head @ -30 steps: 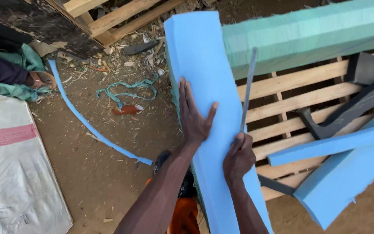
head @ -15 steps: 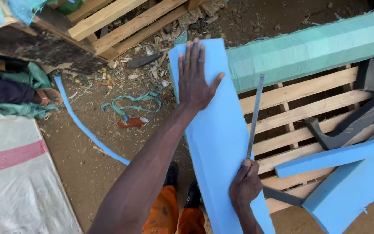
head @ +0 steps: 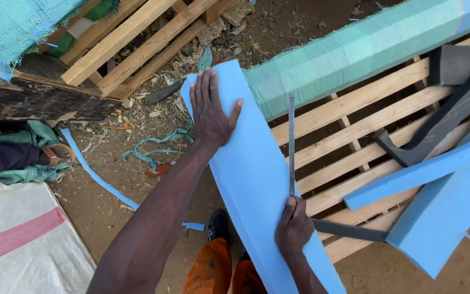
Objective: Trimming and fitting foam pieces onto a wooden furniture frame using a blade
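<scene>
A wooden pallet (head: 354, 130) lies on the dirt ground (head: 99, 207), with a long teal foam block (head: 365, 49) across its upper edge. Thick blue foam offcuts (head: 441, 190) rest on its right side, beside dark grey foam pieces (head: 452, 109). At lower left lies a white woven sack (head: 23, 245) with a pink stripe across it; no label can be made out on it. A second timber frame (head: 137, 32) stands at upper left, frayed teal cloth (head: 12, 27) hanging over it.

The blue foam strip (head: 257, 179) runs diagonally from the frame's foot down past the person's knees, its right edge over the pallet slats. It is flat, smooth, clean-edged and light blue.

The left hand (head: 210, 111) presses flat on the strip's upper end, fingers spread. The right hand (head: 294, 228) is closed round the handle of a long thin blade (head: 291, 141), which stands along the strip's right edge.

A thin blue trimming (head: 96, 174) curls on the ground at left.
</scene>
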